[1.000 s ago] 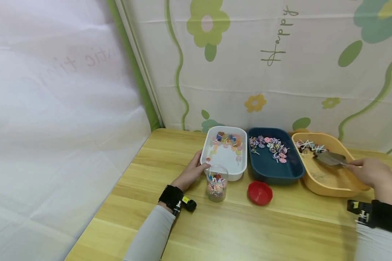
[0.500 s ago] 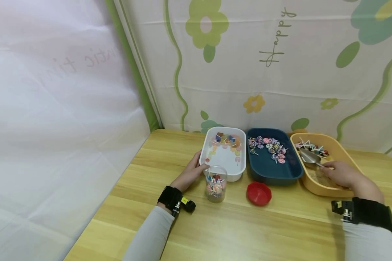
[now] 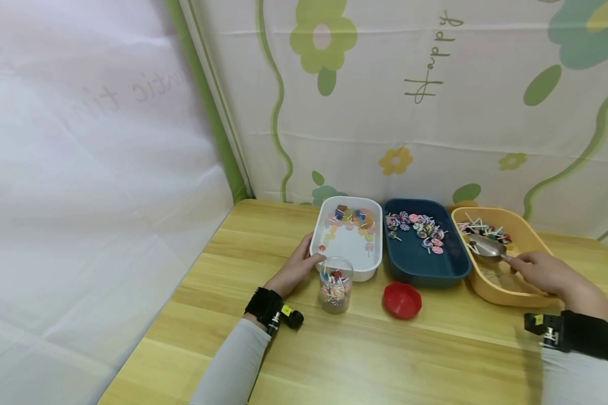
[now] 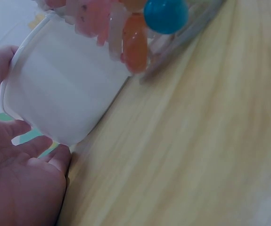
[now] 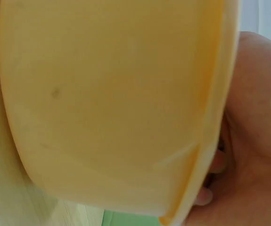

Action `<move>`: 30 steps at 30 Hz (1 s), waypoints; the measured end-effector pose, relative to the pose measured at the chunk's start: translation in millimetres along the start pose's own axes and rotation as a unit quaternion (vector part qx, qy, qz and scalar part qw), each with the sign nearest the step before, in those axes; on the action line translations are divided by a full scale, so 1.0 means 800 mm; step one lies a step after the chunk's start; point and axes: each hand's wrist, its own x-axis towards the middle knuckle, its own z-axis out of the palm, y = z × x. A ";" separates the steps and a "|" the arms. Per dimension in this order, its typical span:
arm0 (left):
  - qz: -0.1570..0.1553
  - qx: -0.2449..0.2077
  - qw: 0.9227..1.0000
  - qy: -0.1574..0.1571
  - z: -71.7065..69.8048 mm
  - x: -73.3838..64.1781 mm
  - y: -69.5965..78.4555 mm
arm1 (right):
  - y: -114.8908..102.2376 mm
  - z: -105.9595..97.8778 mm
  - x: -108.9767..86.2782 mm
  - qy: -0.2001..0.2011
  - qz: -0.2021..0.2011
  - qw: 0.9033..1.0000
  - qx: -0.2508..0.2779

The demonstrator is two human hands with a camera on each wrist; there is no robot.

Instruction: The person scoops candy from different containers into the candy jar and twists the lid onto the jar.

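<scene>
My right hand (image 3: 542,271) grips the handle of a metal scoop (image 3: 488,246) inside the yellow bin (image 3: 529,239). The scoop's bowl lies against the small lollipops (image 3: 478,225) heaped at that bin's far left; in the right wrist view the bin's wall (image 5: 102,103) hides the scoop and most of the fingers. My left hand (image 3: 298,267) holds the near left corner of a white bin (image 3: 347,246), thumb at the rim and fingers along the outer side (image 4: 55,80). Just before this bin stands a clear plastic cup (image 3: 336,295) partly filled with lollipops.
A dark blue bin (image 3: 425,267) with swirled lollipops (image 3: 428,229) stands between the white and yellow ones. In front of it on the wooden table (image 3: 385,360) lies a red lid (image 3: 402,300). A flowered curtain (image 3: 360,129) hangs close behind the bins.
My right hand has carried the scoop leftward and down into the yellow bin's lollipops, then slightly back to the right. The left hand, the cup and the lid stay in place.
</scene>
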 end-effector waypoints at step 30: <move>-0.004 0.020 1.000 0.023 0.001 0.004 -0.010 | 0.009 0.021 0.026 0.088 -0.079 0.992 -0.043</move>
